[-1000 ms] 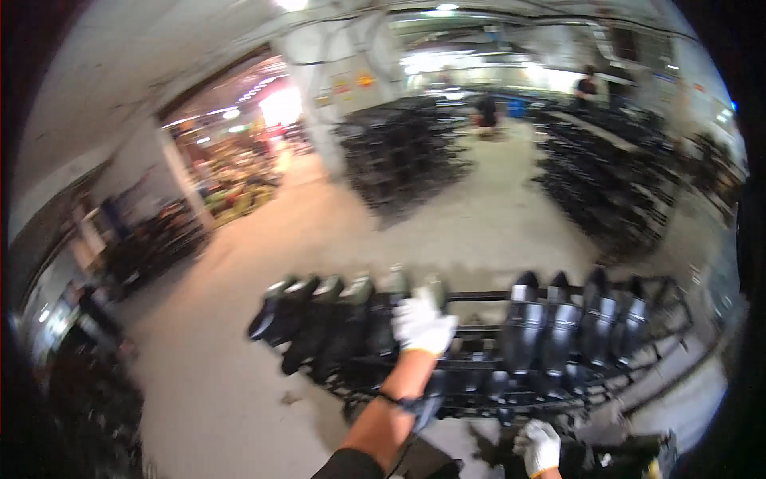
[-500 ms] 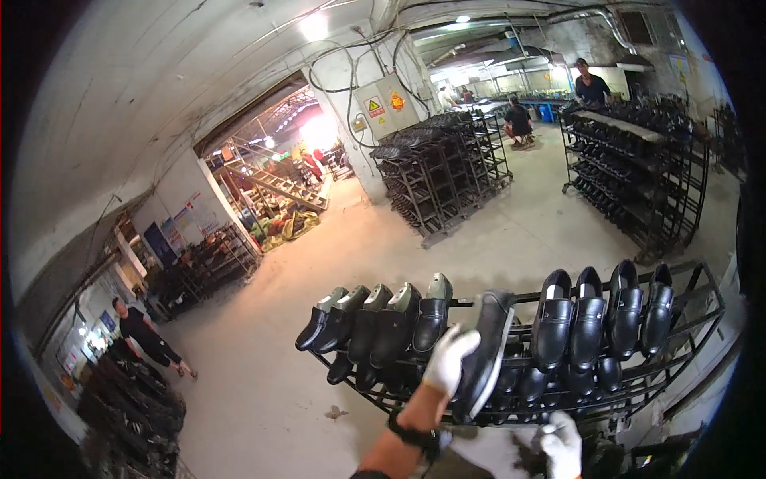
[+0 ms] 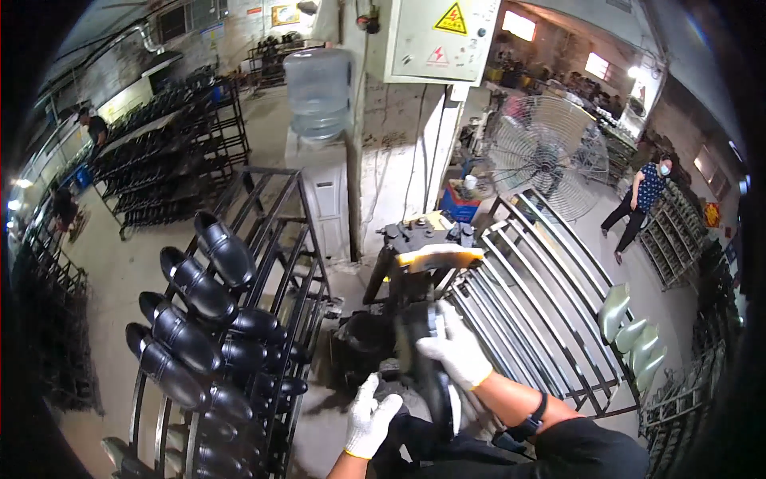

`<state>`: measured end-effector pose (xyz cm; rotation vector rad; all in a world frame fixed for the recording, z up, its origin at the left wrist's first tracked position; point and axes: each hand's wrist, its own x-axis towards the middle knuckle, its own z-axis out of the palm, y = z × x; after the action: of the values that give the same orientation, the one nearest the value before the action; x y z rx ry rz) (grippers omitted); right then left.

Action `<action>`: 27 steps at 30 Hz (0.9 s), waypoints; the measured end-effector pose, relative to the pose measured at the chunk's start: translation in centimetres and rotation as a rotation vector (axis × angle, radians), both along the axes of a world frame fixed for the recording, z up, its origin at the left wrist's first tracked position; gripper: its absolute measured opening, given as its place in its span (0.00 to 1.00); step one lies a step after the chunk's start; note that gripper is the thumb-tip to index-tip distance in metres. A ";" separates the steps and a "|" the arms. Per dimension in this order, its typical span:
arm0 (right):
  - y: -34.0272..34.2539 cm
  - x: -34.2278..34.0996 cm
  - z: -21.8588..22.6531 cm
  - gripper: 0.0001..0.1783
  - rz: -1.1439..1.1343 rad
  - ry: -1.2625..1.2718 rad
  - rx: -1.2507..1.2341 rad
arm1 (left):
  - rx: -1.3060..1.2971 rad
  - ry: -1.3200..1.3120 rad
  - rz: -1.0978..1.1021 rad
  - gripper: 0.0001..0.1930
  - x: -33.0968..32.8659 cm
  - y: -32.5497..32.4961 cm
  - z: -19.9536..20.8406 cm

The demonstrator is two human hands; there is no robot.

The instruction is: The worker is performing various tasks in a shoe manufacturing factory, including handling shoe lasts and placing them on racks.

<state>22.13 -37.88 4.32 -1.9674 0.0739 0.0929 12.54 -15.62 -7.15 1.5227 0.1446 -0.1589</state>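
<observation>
Clasps in the right hand (image 3: 459,349), gloved in white with a yellow cuff, a black shoe with a pale sole edge (image 3: 423,351), partly blurred, with the grip clamped on its side. Holds this shoe roughly on end, just below the yellow hood (image 3: 439,256) of a dark metal machine (image 3: 415,233); cannot tell whether touching it. Holds the left hand (image 3: 370,421), likewise gloved, near the shoe but apart from it, with fingers and thumb spread and nothing seen between them. Wears a black band (image 3: 533,417) on the right wrist.

Has on the left a black metal-tube rack (image 3: 297,203), loaded with glossy black slip-on shoes (image 3: 185,334) lying aslant. Has on the right a grey metal-tube rack (image 3: 492,307), with pale green shoe-shaped forms (image 3: 614,311) at its far edge. Faces, farther back, a large round wire-caged fan (image 3: 545,168) and a white water dispenser (image 3: 327,191).
</observation>
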 end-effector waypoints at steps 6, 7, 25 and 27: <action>-9.9 -0.1 -0.1 0.54 -0.296 -0.036 0.261 | -0.106 0.072 -0.129 0.25 1.9 -4.5 -0.3; -10.2 0.5 0.7 0.54 -0.258 0.010 0.296 | -0.159 0.180 -0.133 0.24 2.4 -5.0 -0.1; -4.7 3.1 3.6 0.61 0.048 -0.042 -0.905 | -0.546 0.212 0.090 0.14 11.5 -13.6 6.3; -4.8 3.4 4.4 0.56 0.114 0.009 -0.810 | -0.567 0.084 0.151 0.13 11.5 -14.4 2.9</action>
<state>25.48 -42.73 8.72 -2.7811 0.0009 0.1637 24.03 -30.04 -4.21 0.9364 0.2571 -0.1298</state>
